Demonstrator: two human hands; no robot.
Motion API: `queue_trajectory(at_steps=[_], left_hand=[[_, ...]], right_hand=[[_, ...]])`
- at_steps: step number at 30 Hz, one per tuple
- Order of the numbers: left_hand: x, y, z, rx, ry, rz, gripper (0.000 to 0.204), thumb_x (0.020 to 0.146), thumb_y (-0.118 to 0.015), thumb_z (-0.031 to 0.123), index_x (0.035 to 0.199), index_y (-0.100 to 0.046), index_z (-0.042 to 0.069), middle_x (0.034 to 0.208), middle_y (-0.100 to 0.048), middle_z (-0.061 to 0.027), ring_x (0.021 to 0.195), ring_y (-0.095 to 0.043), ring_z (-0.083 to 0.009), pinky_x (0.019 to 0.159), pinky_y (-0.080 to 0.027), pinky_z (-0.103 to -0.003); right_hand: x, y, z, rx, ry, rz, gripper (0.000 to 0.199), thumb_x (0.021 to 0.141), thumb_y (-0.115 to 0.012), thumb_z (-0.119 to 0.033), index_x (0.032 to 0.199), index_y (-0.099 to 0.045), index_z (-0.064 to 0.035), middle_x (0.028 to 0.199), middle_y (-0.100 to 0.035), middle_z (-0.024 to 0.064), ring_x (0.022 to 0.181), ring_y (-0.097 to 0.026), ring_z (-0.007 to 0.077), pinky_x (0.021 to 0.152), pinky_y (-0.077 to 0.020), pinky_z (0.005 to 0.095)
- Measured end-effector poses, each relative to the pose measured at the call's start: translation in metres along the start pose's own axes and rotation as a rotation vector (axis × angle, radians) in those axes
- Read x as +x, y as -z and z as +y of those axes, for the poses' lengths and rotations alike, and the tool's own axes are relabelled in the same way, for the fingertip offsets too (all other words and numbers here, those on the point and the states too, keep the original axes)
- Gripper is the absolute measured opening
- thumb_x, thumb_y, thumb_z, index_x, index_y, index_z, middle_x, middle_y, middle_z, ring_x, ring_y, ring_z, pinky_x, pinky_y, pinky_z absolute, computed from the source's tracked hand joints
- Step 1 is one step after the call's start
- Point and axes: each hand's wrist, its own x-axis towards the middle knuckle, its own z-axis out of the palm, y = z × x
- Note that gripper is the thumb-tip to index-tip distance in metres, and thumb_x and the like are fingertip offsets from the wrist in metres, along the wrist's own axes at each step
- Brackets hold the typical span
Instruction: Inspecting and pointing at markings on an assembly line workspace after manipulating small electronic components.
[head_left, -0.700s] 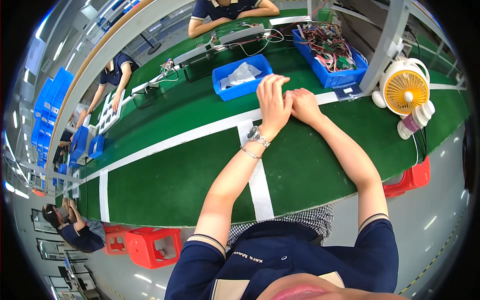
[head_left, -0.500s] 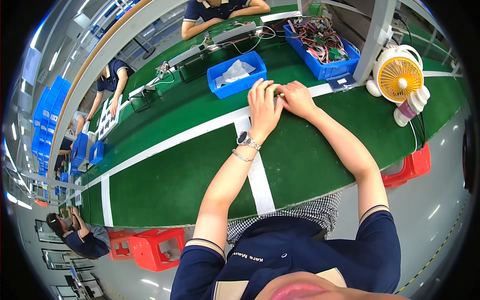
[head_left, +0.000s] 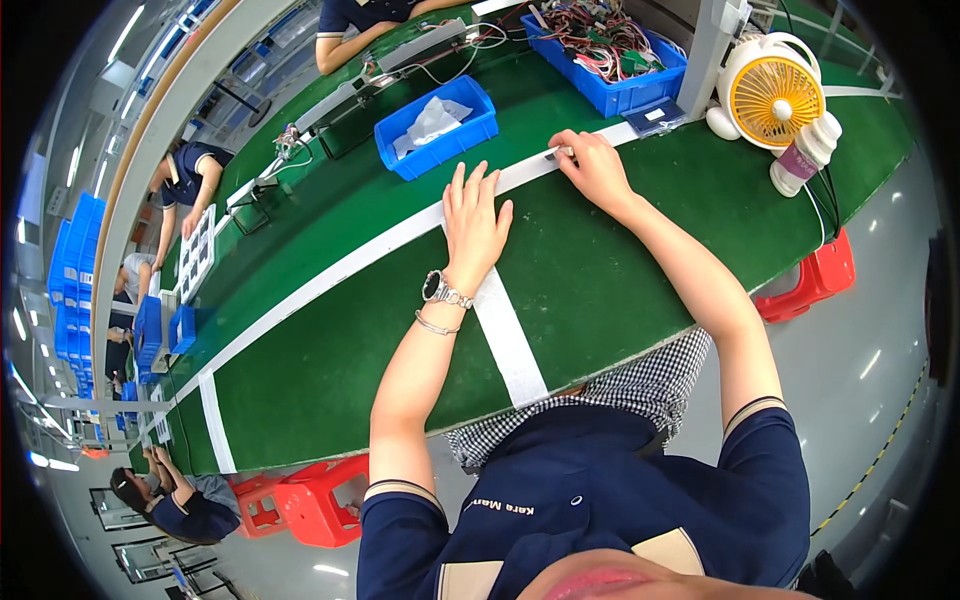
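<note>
My left hand (head_left: 474,222) lies palm down over the green tabletop (head_left: 350,360), its fingers stretched out and apart, with nothing in it. A watch (head_left: 440,289) and a bracelet (head_left: 437,323) are on that wrist. Curled at the white tape line (head_left: 525,170), my right hand (head_left: 596,172) has its fingers closed around a small pale thing (head_left: 565,152), too small and covered to name. Beyond my left hand stands a blue bin (head_left: 440,132) with a crumpled white plastic bag (head_left: 434,122) inside.
A blue crate (head_left: 640,95) of tangled cables stands at the back, by a dark flat packet (head_left: 656,117). To the right are a yellow-white fan (head_left: 778,102) and a white bottle (head_left: 804,158). Metal fixtures (head_left: 420,45) line the bench. Other people sit across and at the left.
My hands were together near the blue bin; now they are apart. The left one has moved back toward me and spread flat. The whole view has shifted a little.
</note>
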Motion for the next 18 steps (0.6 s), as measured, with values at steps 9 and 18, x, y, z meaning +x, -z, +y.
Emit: queue_trajectory(at_steps=[9, 18], left_hand=[[-0.007, -0.007, 0.003, 0.004, 0.051, -0.274, 0.065, 0.103, -0.055, 0.032, 0.155, -0.037, -0.002, 0.163, -0.036, -0.0199, 0.155, -0.026, -0.037, 0.124, -0.02, -0.055], [-0.007, -0.005, 0.004, 0.012, 0.034, -0.285, 0.065, 0.103, -0.056, 0.032, 0.154, -0.038, -0.003, 0.164, -0.033, -0.0219, 0.155, -0.027, -0.0364, 0.125, -0.019, -0.055]], right_hand=[[0.001, -0.002, 0.002, -0.104, 0.263, -0.012, 0.014, 0.088, -0.071, -0.011, 0.1, -0.074, -0.0052, 0.089, -0.073, 0.0113, 0.095, -0.069, 0.0278, 0.096, -0.0501, 0.044], [-0.01, -0.007, -0.018, -0.25, 0.33, -0.244, 0.035, 0.084, -0.077, -0.018, 0.116, -0.072, -0.0062, 0.119, -0.073, 0.0084, 0.114, -0.064, 0.025, 0.109, -0.0457, 0.0475]])
